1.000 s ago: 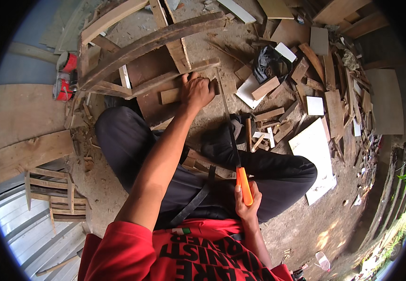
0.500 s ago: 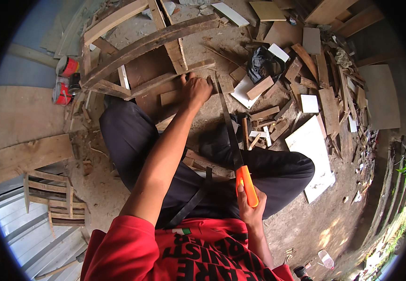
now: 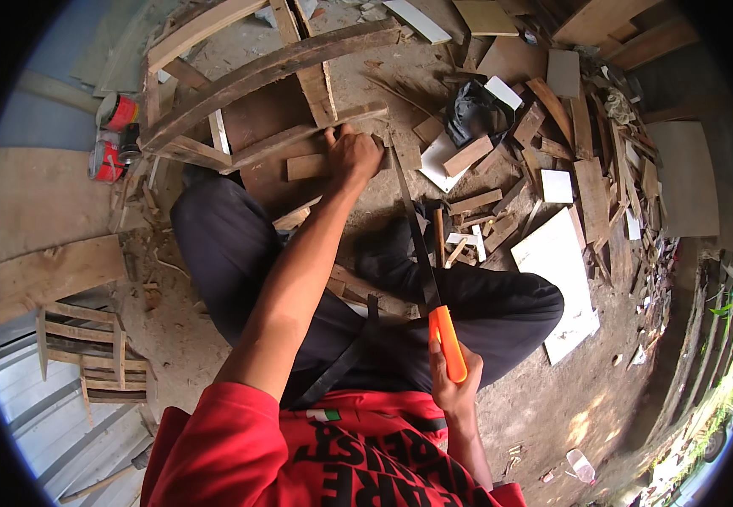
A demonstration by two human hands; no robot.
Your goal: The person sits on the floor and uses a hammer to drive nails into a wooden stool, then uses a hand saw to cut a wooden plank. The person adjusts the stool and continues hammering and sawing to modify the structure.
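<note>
My right hand [image 3: 456, 370] is wrapped round the orange handle of a hand saw [image 3: 418, 241], close to my body. The dark blade points away from me, its far end beside my left hand and across a short wooden board [image 3: 305, 166]. My left hand [image 3: 355, 155] presses on that board with fingers curled over it; the fingertips are partly hidden. Just beyond lies the lower rail of a wooden frame [image 3: 299, 142] with a curved top piece. My crossed legs in dark trousers lie below the blade.
Wood offcuts [image 3: 502, 203] and a black plastic bag [image 3: 475, 114] lie to the right, with a white panel [image 3: 557, 283] nearer me. Red cans [image 3: 109, 159] stand at the left. Slatted wooden pieces [image 3: 96, 351] lie lower left, a clear bottle [image 3: 580, 466] lower right.
The saw and my right hand have come slightly back toward me. My left hand stays on the board. The whole view has shifted a little.
</note>
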